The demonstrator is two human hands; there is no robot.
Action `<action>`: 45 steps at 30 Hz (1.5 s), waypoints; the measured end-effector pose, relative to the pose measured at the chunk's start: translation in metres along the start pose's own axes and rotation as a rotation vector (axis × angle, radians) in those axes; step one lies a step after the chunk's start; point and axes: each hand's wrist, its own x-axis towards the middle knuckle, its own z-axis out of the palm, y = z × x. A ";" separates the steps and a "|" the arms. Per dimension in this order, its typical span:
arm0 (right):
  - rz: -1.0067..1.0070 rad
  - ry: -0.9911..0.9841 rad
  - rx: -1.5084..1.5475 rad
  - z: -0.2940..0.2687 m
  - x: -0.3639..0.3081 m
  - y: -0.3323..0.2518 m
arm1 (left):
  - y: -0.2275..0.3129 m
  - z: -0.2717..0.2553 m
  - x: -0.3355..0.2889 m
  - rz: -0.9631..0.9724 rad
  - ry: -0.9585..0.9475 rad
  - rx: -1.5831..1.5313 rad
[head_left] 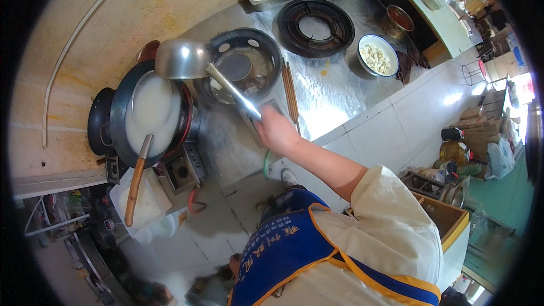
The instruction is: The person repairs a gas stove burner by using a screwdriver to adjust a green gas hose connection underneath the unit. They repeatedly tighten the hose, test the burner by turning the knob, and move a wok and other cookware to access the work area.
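My right hand (276,131) is closed round the handle of a steel ladle (182,59) with a deep round bowl. The ladle is raised between the wok and a black burner ring (273,51). A dark wok (120,102) at the left contains milky white liquid (152,127). Resting in it is a round strainer with a wooden handle (136,190) that sticks out over the near rim. Only a small patch of my left hand (233,264) shows beside the blue apron, its fingers hidden.
Long wooden sticks (290,93) lie on the steel counter (317,99) beside the burner ring. Farther back are a second burner (283,22), a white bowl (362,51) of pale pieces, a metal pot (391,29) and a rectangular tray (266,3). A red hose (195,203) hangs below the wok's stove.
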 end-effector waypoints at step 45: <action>0.270 -0.049 1.051 0.018 -0.084 -0.099 | 0.053 -0.025 -0.065 -0.226 0.165 -0.415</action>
